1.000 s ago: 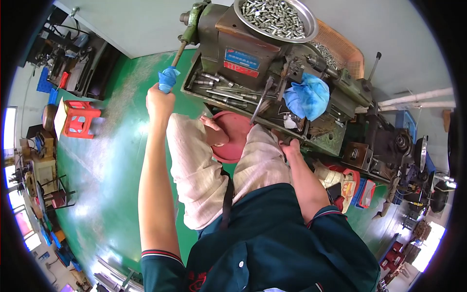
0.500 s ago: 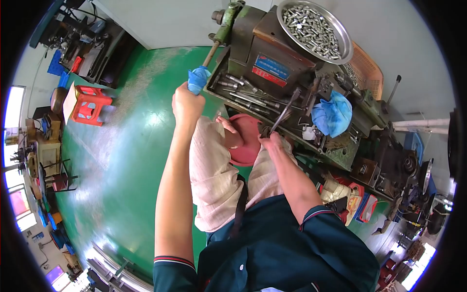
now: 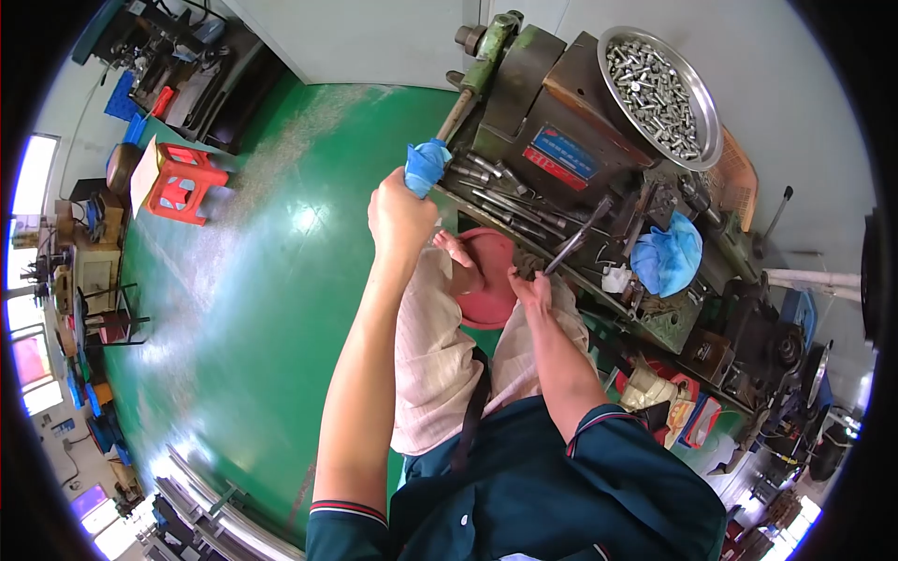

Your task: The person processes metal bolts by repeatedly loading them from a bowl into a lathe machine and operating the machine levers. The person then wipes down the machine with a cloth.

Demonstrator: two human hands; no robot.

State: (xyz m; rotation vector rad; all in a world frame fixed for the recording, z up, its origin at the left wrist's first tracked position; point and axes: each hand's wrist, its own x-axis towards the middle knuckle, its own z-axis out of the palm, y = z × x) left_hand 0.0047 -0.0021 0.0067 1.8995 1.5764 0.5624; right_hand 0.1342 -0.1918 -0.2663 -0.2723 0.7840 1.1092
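Note:
My left hand [image 3: 402, 213] is closed round a machine lever [image 3: 455, 117] whose grip is wrapped in blue cloth [image 3: 427, 166]. Beside the lower end of a metal handle [image 3: 580, 236] on the bench machine is my right hand [image 3: 531, 290], fingers apart; whether it touches the handle is hard to tell. A dark, unclear object [image 3: 528, 265] sits close to those fingers. Below the machine's edge stands a red basin [image 3: 488, 290], partly hidden by my legs. Metal rods and tools [image 3: 510, 201] lie in the machine's tray, left of the handle.
A steel bowl of small metal parts [image 3: 655, 101] rests on top of the machine. A blue cloth bundle [image 3: 668, 254] lies at its right, with an orange basket [image 3: 734, 178] behind. A red stool [image 3: 182, 184] stands on the green floor. Metal bars [image 3: 220, 514] lie at lower left.
The view has shifted, so the machine appears lower and farther right. My left hand still grips the wrapped lever. My right hand's fingers look more spread and slightly farther from the metal handle.

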